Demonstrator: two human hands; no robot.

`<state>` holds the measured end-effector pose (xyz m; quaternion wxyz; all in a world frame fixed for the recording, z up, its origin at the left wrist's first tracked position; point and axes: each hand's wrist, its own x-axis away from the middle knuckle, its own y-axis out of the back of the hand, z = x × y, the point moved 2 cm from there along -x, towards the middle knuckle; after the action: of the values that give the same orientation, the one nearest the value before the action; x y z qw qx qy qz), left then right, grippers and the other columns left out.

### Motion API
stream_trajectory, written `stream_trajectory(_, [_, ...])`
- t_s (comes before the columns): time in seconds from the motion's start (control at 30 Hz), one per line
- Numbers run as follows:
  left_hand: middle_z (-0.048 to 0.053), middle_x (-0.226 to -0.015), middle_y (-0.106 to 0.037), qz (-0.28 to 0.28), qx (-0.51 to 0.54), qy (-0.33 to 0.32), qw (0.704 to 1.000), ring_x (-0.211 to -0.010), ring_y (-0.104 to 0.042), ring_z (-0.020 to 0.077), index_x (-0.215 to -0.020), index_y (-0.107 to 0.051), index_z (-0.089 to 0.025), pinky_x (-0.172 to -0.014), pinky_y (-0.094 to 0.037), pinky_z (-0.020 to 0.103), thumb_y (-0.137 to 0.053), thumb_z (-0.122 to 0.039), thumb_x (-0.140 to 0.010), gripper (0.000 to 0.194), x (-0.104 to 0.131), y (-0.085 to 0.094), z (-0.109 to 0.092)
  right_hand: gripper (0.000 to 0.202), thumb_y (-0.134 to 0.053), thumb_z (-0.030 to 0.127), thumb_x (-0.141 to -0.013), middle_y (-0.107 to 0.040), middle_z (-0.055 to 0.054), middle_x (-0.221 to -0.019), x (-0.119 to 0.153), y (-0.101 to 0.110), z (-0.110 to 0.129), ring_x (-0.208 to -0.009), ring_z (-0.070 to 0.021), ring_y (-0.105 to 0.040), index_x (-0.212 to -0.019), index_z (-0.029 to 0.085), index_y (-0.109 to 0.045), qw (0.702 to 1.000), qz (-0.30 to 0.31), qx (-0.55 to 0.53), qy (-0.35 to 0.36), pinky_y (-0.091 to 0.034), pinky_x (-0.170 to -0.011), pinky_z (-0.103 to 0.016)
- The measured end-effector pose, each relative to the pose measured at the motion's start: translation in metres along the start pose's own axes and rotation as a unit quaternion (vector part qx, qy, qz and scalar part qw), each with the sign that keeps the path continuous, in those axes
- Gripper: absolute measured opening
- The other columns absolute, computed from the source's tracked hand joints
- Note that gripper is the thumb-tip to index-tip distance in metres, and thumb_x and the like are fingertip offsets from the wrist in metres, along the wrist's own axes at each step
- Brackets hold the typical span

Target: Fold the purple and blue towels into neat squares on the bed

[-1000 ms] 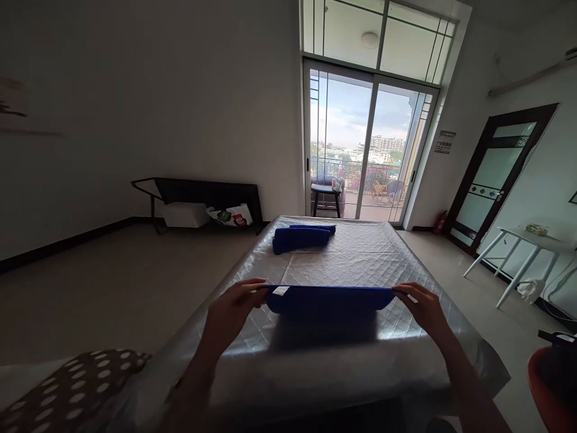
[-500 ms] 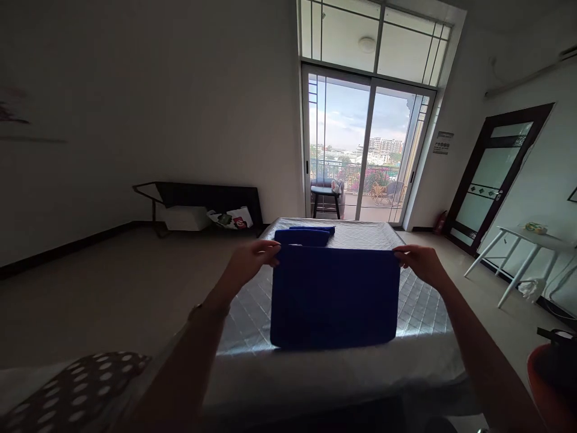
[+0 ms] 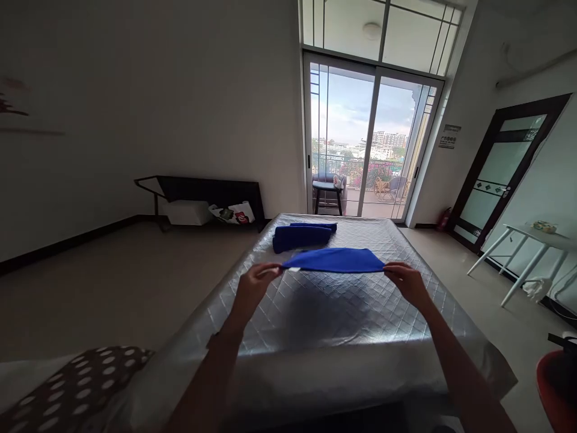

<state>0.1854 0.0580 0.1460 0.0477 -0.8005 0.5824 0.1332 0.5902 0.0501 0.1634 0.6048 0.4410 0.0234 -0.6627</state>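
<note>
A blue cloth [image 3: 336, 260] is stretched between my two hands over the quilted silver table cover [image 3: 324, 313]. My left hand [image 3: 256, 282] pinches its near left corner, beside a small white tag [image 3: 294, 269]. At the near right corner, my right hand [image 3: 408, 281] pinches the cloth in the same way. The cloth's far part slopes away from me, and its shadow falls on the cover below. Just beyond it on the cover lie folded dark blue cloths [image 3: 302, 236].
A brown polka-dot fabric [image 3: 76, 382] lies at lower left. To the right stand a white side table [image 3: 538, 236] and a red chair [image 3: 552, 385]. Along the left wall is a low black bench [image 3: 207, 186]; a sliding glass door [image 3: 342, 129] is at the back.
The blue cloth hung upright facing me; now it is swung away, nearly flat above the cover. Both hands have come lower and slightly closer together, still gripping its corners.
</note>
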Motion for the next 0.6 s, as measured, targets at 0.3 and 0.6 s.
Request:
stream_trajectory(0.3, [0.006,-0.084,-0.079,0.08,-0.231,0.109,0.964,-0.087,-0.074,0.03,-0.073,-0.072,-0.022,-0.077,-0.055,0.033,-0.068,-0.052,-0.062,0.032,0.042,-0.003,0.093,0.023,-0.057,0.02,-0.083,-0.074,-0.008,-0.098,0.091,-0.063,-0.062,-0.078,-0.0194,-0.071,-0.084,0.023,-0.08,0.984,0.104,0.037,-0.139,-0.059,-0.079,-0.035])
stream_trajectory(0.6, [0.005,-0.091,-0.08,0.077,-0.262,0.118,0.955,-0.089,-0.075,0.0267,-0.081,-0.072,-0.023,-0.073,-0.055,0.028,-0.06,-0.044,-0.071,0.027,0.06,0.006,0.095,0.029,-0.052,0.022,-0.091,-0.072,-0.006,-0.096,0.106,-0.048,-0.052,-0.09,-0.0199,-0.069,-0.103,0.027,-0.078,0.973,0.162,0.134,-0.1,-0.054,-0.085,-0.033])
